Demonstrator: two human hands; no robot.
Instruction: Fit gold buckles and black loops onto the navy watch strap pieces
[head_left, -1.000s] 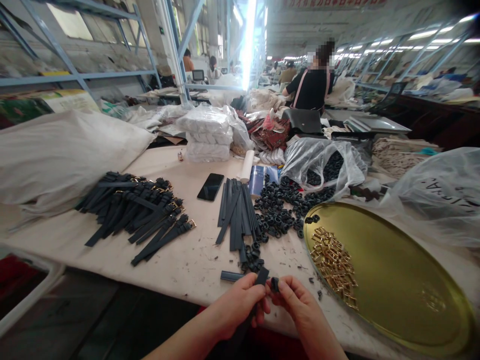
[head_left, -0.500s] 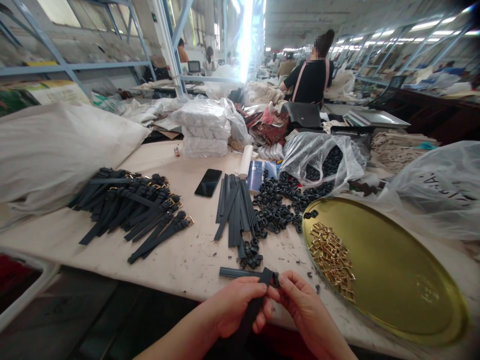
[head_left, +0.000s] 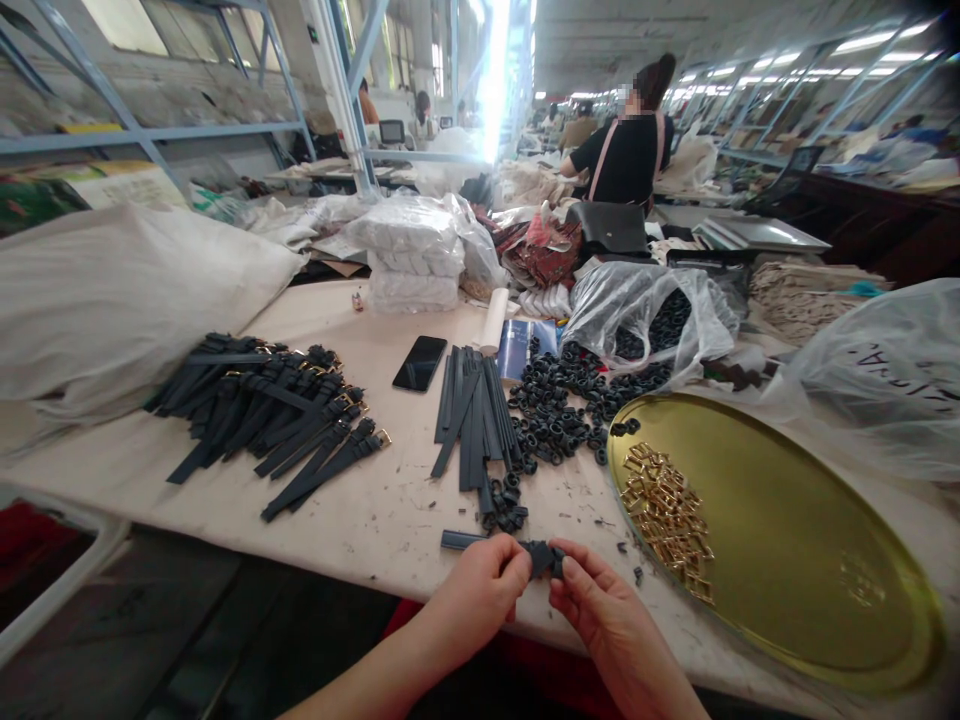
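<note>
My left hand (head_left: pixel 476 590) is closed, its thumb and fingers pinching a dark leather strap (head_left: pixel 539 559) above the table's front edge. My right hand (head_left: pixel 604 610) grips a small black loop (head_left: pixel 556 563) at the strap's right end between thumb and fingers. Whether the loop encircles the strap, I cannot tell. Another length of dark strap (head_left: pixel 460 540) shows beyond my left hand, partly hidden by it. Just past my hands are a bundle of flat dark straps (head_left: pixel 472 420) and a heap of black loops (head_left: pixel 551 410).
Gold buckles (head_left: pixel 667 520) lie on an oval gold tray (head_left: pixel 810 530) at the right. Buckled straps (head_left: pixel 262 410) are piled at the left. A phone (head_left: pixel 420 363), a blue booklet (head_left: pixel 519 350) and a plastic bag (head_left: pixel 645 315) of loops stand farther back. A person (head_left: pixel 626 150) works beyond.
The strap that hung down below my left hand no longer shows there. My left hand has turned palm-down over the strap, and my right hand stays by its end with the loop.
</note>
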